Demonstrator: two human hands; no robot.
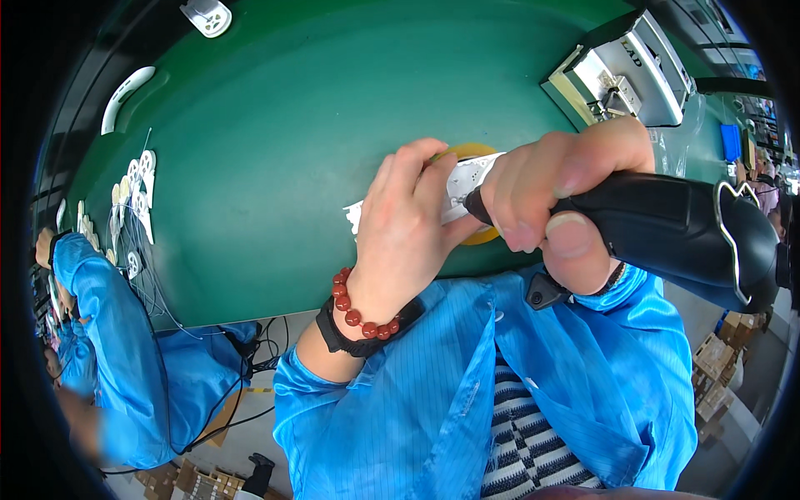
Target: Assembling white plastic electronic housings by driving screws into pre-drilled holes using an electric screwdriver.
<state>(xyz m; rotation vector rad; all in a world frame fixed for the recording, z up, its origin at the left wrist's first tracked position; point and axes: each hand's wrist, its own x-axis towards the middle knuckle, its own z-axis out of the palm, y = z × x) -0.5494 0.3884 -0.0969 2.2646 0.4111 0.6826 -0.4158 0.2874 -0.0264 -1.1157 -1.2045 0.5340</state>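
My left hand [404, 221] presses a white plastic part [469, 175] with its fingers and thumb; one end of the part sticks out left of the hand. Under the part lies a yellowish ring like a roll of tape [482, 238]. A black electric screwdriver [667, 212] is gripped in my right hand [567, 179], slanting down to the left. Its narrow tip meets the white part just beside my left thumb. Whether a screw sits under the tip is too small to tell.
A box-shaped screw feeder [637, 75] stands on the green table [275, 108] at the far right. White parts with thin wires [142, 196] lie at left, near a curved white piece [127, 98]. Another white part [207, 17] is farther back. A co-worker's blue sleeve [104, 287] reaches in at left.
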